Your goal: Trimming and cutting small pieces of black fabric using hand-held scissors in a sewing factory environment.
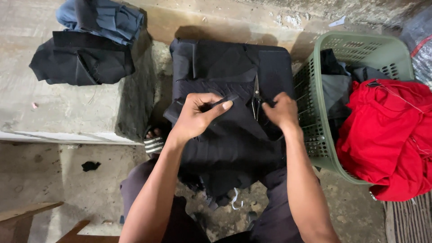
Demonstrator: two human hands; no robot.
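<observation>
Black quilted fabric garment [229,135] lies draped over the person's lap and knees, its far edge up against a folded stack of the same black cloth [225,58]. Soft, limp, light; it will sag and bunch wherever unsupported, so best held by a seam or edge strip, pulled taut between both hands. Not fragile, not slippery.

Left hand [198,114]: grip pressed together, thumb and fingers pinching a narrow black strip or edge of the garment, lifting it slightly off the surface.

Right hand [281,110]: grip closed around small dark metal thread snips [256,96], blades pointing away from the person, resting on the garment just beside the pinched strip.

Around: green perforated plastic laundry basket [324,135] at right, holding dark clothes and a red knit garment [391,135] spilling over its rim. Concrete ledge [54,108] at left carries a folded black piece [81,60] and a blue-grey one [101,18]. Striped sandal [154,143] visible beneath the left wrist.
</observation>
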